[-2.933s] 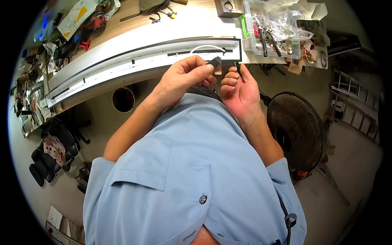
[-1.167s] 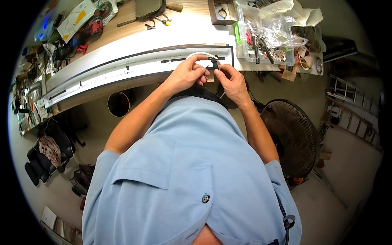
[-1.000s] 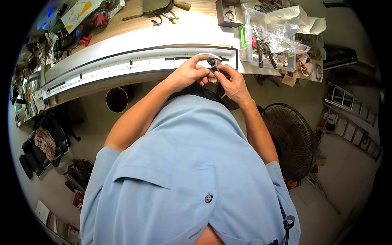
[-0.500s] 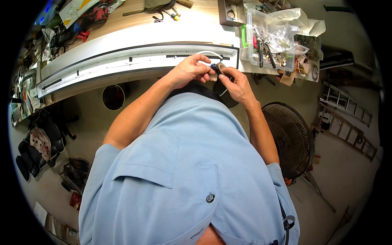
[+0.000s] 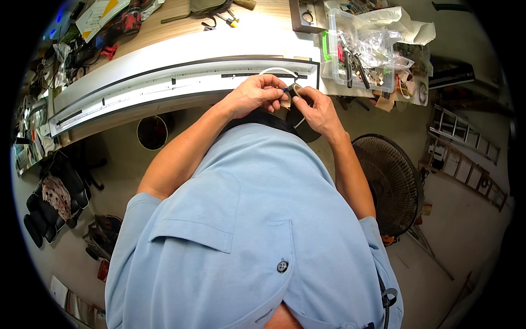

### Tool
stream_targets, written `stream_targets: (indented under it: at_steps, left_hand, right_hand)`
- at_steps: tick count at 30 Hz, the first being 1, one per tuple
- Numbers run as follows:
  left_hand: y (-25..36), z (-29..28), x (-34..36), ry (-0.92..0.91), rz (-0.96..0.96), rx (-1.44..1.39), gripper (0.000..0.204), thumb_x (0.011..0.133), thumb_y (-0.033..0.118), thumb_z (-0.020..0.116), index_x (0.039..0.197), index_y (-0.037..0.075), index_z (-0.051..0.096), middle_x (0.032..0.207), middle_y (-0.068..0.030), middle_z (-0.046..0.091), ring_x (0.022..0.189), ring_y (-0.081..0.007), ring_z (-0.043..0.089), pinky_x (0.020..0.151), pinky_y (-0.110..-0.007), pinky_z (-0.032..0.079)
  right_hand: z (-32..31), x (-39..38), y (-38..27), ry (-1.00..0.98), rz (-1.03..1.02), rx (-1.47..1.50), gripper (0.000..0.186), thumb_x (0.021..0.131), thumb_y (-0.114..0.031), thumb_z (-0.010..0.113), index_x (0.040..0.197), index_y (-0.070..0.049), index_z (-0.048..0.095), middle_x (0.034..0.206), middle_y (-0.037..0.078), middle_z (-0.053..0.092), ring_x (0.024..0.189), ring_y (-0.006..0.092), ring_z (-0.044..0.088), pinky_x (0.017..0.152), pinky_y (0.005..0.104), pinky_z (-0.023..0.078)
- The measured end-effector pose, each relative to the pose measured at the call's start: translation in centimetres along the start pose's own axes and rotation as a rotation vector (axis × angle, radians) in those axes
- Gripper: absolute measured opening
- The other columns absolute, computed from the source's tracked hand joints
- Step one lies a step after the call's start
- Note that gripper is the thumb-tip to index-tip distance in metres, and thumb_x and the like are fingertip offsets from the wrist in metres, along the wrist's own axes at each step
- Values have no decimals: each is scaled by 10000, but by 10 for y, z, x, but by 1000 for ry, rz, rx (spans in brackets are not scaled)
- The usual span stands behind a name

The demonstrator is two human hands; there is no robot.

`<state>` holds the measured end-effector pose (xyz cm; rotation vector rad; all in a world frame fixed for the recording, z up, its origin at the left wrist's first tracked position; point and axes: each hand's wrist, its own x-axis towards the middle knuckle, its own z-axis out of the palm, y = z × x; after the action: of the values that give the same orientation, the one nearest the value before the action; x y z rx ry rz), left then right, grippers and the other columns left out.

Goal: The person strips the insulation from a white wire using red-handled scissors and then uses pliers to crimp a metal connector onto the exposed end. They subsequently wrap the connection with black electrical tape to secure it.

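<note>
Workbench (image 5: 263, 21) bears a cluttered bin (image 5: 378, 86); right hand (image 5: 322, 114) grip holds a dark roll (image 5: 296, 88), left hand (image 5: 253, 96) grip unclear.

Wooden bench (image 5: 264, 21) under long fixture (image 5: 143, 85), bin (image 5: 336, 54)

- Left hand (image 5: 257, 97), upper centre: fingertips just beside tape roll (image 5: 292, 92).
- Right hand (image 5: 322, 115), upper centre: grasping tape roll.
- Black-framed white trough (image 5: 197, 83), upper left to centre.
- Caged fan (image 5: 390, 183), right.

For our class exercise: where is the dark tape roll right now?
In the head view, the dark tape roll is above and slightly right of centre, held by the right hand, beside the left hand.
</note>
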<state>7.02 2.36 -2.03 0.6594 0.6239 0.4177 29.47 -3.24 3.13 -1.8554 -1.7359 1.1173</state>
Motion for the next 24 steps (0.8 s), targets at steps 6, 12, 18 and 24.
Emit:
stream_targets:
  at_steps: [6, 12, 18, 24]
  left_hand:
    - [0, 5, 0, 143, 40, 86, 272, 1008, 167, 642, 1201, -25, 643, 1025, -75, 734, 731, -74, 654, 633, -218, 538]
    - [2, 15, 2, 207, -6, 224, 248, 999, 165, 632, 1155, -20, 688, 962, -59, 732, 700, -68, 644, 604, -226, 534]
    - [-9, 29, 11, 200, -71, 382, 196, 983, 127, 631, 1043, -34, 725, 900, -71, 737, 801, -131, 724, 727, -276, 604]
    - [-7, 30, 3, 171, -78, 321, 221, 1005, 117, 606, 1104, -63, 686, 970, -97, 735, 852, -149, 727, 792, -284, 606]
  right_hand:
    - [-10, -18, -16, 5, 81, 34, 277, 897, -216, 717, 1055, 11, 695, 839, 126, 703, 701, 194, 618, 662, 336, 503]
    - [-21, -25, -42, -12, 113, 48, 292, 887, -208, 731, 1109, -24, 686, 856, 110, 719, 761, 170, 656, 709, 325, 522]
    - [4, -6, -44, 172, 65, 652, 325, 963, -151, 670, 1233, 19, 609, 1015, 94, 716, 829, 167, 672, 787, 296, 520]
    - [13, 14, -33, 343, 278, 1178, 162, 1029, -94, 569, 1152, 9, 598, 1021, 91, 711, 884, 94, 651, 809, 186, 491]
